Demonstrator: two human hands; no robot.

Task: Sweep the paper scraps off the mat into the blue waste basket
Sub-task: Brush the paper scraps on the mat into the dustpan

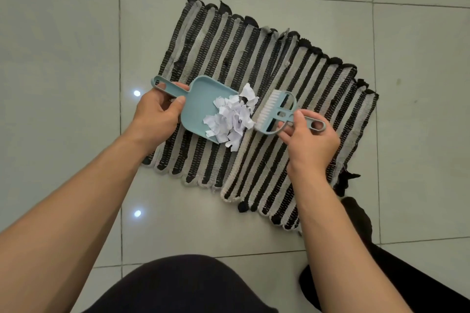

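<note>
A black-and-grey striped woven mat (pixel 292 63) lies on the tiled floor. On its near left part rests a small light-blue dustpan (pixel 201 101), and my left hand (pixel 157 112) grips its handle. A pile of white paper scraps (pixel 232 117) lies at the pan's mouth, partly inside it and partly on the mat. My right hand (pixel 309 137) holds the handle of a light-blue hand brush (pixel 276 112). Its white bristles touch the right side of the pile. No blue waste basket is in view.
Pale floor tiles (pixel 63 46) surround the mat on all sides. My dark-clothed knees (pixel 183 284) fill the bottom of the view, and a dark-socked foot (pixel 356 216) rests by the mat's near right corner.
</note>
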